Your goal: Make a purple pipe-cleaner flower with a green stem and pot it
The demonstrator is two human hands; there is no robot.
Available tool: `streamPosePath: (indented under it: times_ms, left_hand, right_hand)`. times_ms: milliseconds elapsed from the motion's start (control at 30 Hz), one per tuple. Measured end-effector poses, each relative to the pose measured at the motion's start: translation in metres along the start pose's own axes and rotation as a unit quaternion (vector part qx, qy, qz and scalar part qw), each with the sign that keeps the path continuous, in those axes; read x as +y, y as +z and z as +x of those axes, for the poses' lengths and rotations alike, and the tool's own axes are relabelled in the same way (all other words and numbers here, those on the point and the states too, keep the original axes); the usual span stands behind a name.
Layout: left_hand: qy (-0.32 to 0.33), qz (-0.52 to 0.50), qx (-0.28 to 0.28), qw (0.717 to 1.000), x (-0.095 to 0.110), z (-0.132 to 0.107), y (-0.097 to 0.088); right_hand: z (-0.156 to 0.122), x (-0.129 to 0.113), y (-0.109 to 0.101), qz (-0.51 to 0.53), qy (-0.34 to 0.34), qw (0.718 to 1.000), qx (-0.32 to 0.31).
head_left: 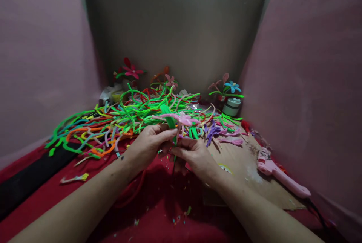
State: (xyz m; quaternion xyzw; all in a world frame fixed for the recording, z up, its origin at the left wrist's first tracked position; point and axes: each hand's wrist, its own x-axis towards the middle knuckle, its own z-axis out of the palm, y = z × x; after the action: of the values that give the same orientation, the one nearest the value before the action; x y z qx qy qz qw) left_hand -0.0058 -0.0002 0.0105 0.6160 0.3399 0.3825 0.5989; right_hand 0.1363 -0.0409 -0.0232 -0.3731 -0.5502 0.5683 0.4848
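Observation:
Between my two hands is a pipe cleaner flower (185, 119) with pale pink petals and a green leaf (169, 116) beside them. Thumb and fingers of my left hand (154, 137) pinch its green stem just under the leaf. My right hand (194, 154) is closed on the same stem a little lower. The stem's thin lower end points down below the fingers, partly in shadow. Just beyond the hands lies a tangled heap of pipe cleaners (144, 109), mostly green. Purple pipe cleaner petals (212, 133) and pink petals (232, 141) rest right of the flower.
A pink hot-tool gun (283, 179) with a cord lies on a cardboard sheet (240, 182) at right. Finished flowers (132, 71) stand at the back, near a white-lidded jar (232, 106). A black strip (36, 175) crosses the red cloth (158, 224) at left. Pink panels flank both sides.

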Motion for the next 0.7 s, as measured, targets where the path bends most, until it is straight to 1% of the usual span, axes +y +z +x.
streamPosePath:
  times_ms: [100, 200, 300, 367, 400, 500, 567, 633, 667, 700]
  left_hand:
    - [-0.016, -0.031, 0.016, 0.999, -0.003, -0.002, 0.005]
    - [-0.059, -0.081, 0.038, 0.994, -0.003, -0.002, 0.009]
    - [-0.102, -0.134, 0.045, 0.985, -0.006, -0.003, 0.011]
    - [-0.113, -0.188, 0.051, 0.974, -0.01, -0.002, 0.013]
    - [-0.118, -0.214, 0.062, 0.968, -0.012, -0.002, 0.013]
    - [-0.138, -0.252, 0.105, 0.952, -0.013, -0.002, 0.015]
    - [-0.148, -0.246, 0.107, 0.952, -0.009, -0.003, 0.013]
    - [-0.115, -0.213, 0.105, 0.964, -0.002, -0.003, 0.009]
    - [-0.081, -0.177, 0.12, 0.973, 0.001, -0.004, 0.006]
    - [-0.031, -0.121, 0.152, 0.98, 0.003, -0.004, 0.002]
  right_hand:
    - [-0.001, 0.006, 0.003, -0.009, 0.011, 1.0, 0.02]
    - [-0.002, 0.01, 0.004, -0.022, 0.013, 0.999, 0.046]
    - [-0.003, 0.011, 0.004, -0.057, -0.037, 0.995, 0.073]
    - [-0.004, 0.011, 0.003, -0.074, -0.07, 0.992, 0.08]
    - [-0.004, 0.012, 0.003, -0.074, -0.076, 0.991, 0.08]
    - [-0.004, 0.012, 0.003, -0.062, -0.06, 0.993, 0.086]
    - [-0.004, 0.011, 0.003, -0.057, -0.049, 0.993, 0.089]
    - [-0.004, 0.007, 0.003, -0.051, -0.044, 0.993, 0.096]
    - [-0.004, 0.005, 0.003, -0.048, -0.039, 0.993, 0.099]
    - [-0.005, 0.003, 0.003, -0.045, -0.033, 0.993, 0.101]
